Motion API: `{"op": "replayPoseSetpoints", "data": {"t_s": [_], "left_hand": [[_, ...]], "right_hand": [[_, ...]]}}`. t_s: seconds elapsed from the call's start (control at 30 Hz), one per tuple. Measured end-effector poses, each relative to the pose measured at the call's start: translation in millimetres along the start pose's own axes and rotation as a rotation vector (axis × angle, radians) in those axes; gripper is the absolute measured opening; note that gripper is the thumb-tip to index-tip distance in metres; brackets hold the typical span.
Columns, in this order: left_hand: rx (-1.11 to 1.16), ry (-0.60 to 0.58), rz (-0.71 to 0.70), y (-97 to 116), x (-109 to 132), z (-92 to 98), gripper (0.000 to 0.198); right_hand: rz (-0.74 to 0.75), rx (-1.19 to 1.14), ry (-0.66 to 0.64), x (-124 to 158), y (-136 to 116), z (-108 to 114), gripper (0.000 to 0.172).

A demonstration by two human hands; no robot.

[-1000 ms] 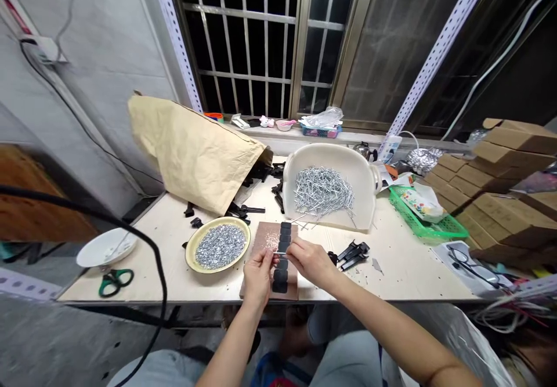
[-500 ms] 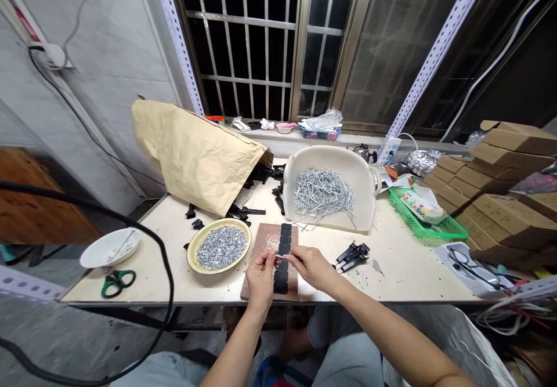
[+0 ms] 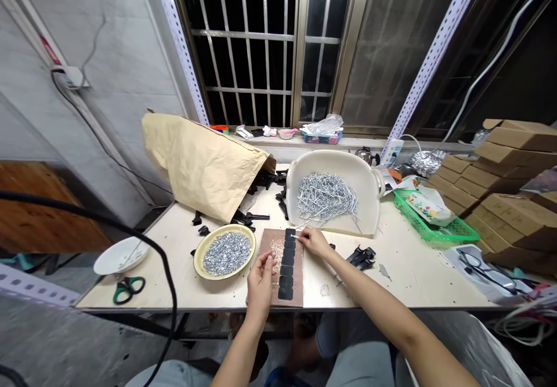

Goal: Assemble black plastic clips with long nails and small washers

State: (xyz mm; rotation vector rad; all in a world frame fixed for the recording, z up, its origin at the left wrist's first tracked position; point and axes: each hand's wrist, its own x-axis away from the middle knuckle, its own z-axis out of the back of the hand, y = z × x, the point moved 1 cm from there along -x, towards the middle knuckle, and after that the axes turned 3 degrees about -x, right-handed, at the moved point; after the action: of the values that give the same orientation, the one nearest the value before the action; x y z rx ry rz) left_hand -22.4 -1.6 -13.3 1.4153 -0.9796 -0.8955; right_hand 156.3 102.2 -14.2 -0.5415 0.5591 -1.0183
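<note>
My right hand (image 3: 314, 242) is closed in a pinch on a thin silver pin (image 3: 294, 236), its tip over the far end of a row of black pads (image 3: 286, 271). These pads lie along a brown board (image 3: 268, 239) sprinkled with small pale specks. At the board's left side, my left hand (image 3: 261, 279) has thumb and fingertips drawn together; whatever they hold is too small to make out. Left of it, a yellow-rimmed bowl (image 3: 198, 266) holds many small metal pieces. Beyond my right hand, a whitish bin (image 3: 300, 166) contains a heap of thin metal pins (image 3: 326, 196).
A paper sack (image 3: 200, 161) spills black plastic parts at the back left. Green-handled scissors (image 3: 129, 289) and a white dish (image 3: 108, 258) are at the left. Black clips (image 3: 361, 257), a green basket (image 3: 429, 230), glasses (image 3: 483, 268) and stacked cartons (image 3: 509, 219) occupy the right.
My hands, together over the board before, are now apart. The right one has moved toward the board's far end with the pin; the left stays at the board's left side.
</note>
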Motion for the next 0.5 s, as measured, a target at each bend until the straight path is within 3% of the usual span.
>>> {"op": "replayPoseSetpoints", "data": {"t_s": [0.13,0.33,0.4,0.5], "left_hand": [[0.009,0.097,-0.004,2.8,-2.8,15.4,0.041],[-0.029,0.044,-0.068,16.2,3.8,14.3,0.037],[-0.041,0.114,-0.068,16.3,2.2,22.8,0.037],[-0.057,0.215,-0.063,14.1,-0.2,34.3,0.037]], "right_hand": [[0.143,-0.063,-0.242,25.7,-6.9,-12.4,0.011],[-0.014,-0.008,0.036,4.6,-3.5,-6.1,0.019],[0.019,-0.016,0.004,11.0,-5.8,-10.2,0.016],[0.144,-0.067,-0.164,25.8,-12.2,-17.7,0.015]]}}
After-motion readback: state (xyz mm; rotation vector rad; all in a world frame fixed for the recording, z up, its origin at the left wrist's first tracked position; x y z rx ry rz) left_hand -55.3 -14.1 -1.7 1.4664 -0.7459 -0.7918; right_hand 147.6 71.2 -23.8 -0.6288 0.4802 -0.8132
